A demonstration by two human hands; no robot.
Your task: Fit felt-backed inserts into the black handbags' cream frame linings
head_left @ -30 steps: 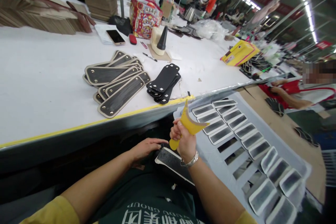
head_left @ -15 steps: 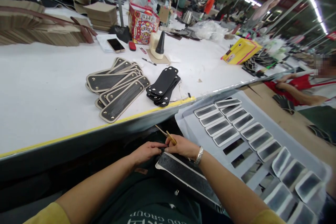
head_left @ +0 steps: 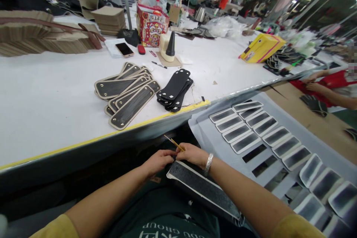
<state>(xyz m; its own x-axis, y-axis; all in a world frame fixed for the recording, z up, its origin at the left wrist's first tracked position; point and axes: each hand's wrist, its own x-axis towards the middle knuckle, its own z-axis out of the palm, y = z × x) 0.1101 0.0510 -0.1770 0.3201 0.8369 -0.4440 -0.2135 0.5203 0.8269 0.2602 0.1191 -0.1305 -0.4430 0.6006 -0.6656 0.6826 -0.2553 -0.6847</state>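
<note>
On my lap lies a long black panel with a pale edge (head_left: 203, 186), one end raised toward my hands. My right hand (head_left: 192, 154), with a silver bracelet at the wrist, is closed around thin yellow sticks (head_left: 177, 145) that point up and left; their exact kind is unclear. Its fingertips also meet the panel's near-table end. My left hand (head_left: 160, 161) has its thumb and fingers pressed together at that same end, touching the right fingertips. What exactly the left fingers pinch is small, dark and hidden.
Pale-edged panels with studs (head_left: 131, 108) and black strips (head_left: 174, 85) lie stacked on the white table (head_left: 55, 100). A slotted grey tray (head_left: 206, 122) at right bears rows of panels. Behind stand a red bag (head_left: 152, 26), a phone (head_left: 124, 49) and a yellow box (head_left: 262, 48). A co-worker's arm (head_left: 331, 91) is at right.
The yellow sticks have tilted and now lie closer together. Both hands stay at the panel's end with little movement. The camera view has turned slightly.
</note>
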